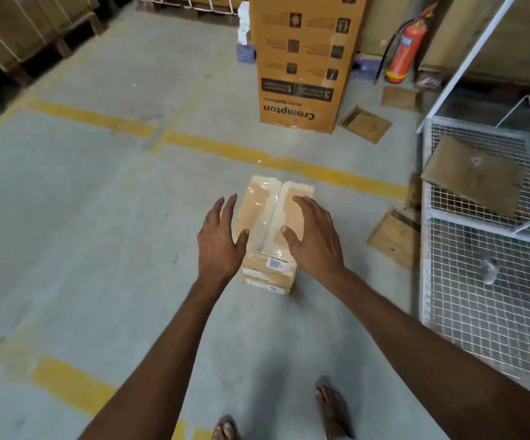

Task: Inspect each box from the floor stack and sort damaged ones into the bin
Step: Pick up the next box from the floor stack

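– Cardboard boxes, tan and sealed with clear tape, sit in a small stack [270, 246] on the grey concrete floor [82, 217], straight ahead of the person in the head view.

– And the hands?

– Both are spread wide and hold nothing. The left hand [220, 239] is at the left edge of the top box [265, 208], thumb toward its lid. The right hand [312, 236] is over the right half of the lid. Whether either one touches the cardboard, I cannot tell.

– Where is the bin?

– The white wire-mesh bin [486, 296] stands to the right, apart from the stack, with a flat brown cardboard sheet [473, 176] lying across its rim.

– Anything else around?

– A tall orange-brown printed carton [305, 58] stands beyond the stack, past a yellow painted line [225, 149]. A red fire extinguisher [405, 49] stands to the right of it. Flat cardboard pieces [365, 123] lie on the floor between carton and bin. The person's feet [333, 411] show at the bottom edge.
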`<action>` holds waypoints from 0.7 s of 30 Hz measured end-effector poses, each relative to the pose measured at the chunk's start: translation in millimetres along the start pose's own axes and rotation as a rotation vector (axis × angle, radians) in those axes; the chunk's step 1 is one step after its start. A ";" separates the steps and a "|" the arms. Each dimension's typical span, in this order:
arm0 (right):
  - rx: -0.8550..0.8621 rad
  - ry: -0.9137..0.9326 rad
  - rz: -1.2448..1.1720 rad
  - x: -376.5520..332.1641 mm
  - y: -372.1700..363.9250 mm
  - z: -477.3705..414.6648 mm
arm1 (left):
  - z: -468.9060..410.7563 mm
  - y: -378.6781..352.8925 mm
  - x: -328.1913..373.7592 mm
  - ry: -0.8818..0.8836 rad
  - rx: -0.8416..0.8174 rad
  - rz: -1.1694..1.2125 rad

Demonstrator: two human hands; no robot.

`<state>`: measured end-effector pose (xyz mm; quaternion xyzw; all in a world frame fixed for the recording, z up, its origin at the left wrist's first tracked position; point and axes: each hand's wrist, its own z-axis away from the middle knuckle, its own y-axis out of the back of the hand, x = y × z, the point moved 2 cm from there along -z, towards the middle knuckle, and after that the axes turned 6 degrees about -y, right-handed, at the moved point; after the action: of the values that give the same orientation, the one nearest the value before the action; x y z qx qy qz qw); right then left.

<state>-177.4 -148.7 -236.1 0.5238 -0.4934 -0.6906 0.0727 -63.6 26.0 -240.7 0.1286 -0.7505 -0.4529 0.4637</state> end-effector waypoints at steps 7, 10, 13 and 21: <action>-0.131 -0.153 0.103 64.1 -119.2 -13.0 | -28.1 -93.6 -102.3 0.078 -0.111 0.055; -0.139 -0.191 0.130 91.6 -152.3 -21.8 | -37.4 -128.3 -127.8 0.111 -0.132 0.085; -0.138 -0.250 0.152 116.3 -178.2 -32.1 | -46.5 -157.8 -150.6 0.189 -0.143 0.137; -0.206 -0.350 -0.004 152.4 -214.8 -46.6 | -50.1 -204.2 -180.6 0.302 -0.189 0.339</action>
<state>-118.0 -163.0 -496.5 0.3867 -0.4243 -0.8179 0.0378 27.7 -5.1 -500.5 0.0233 -0.6379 -0.4122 0.6501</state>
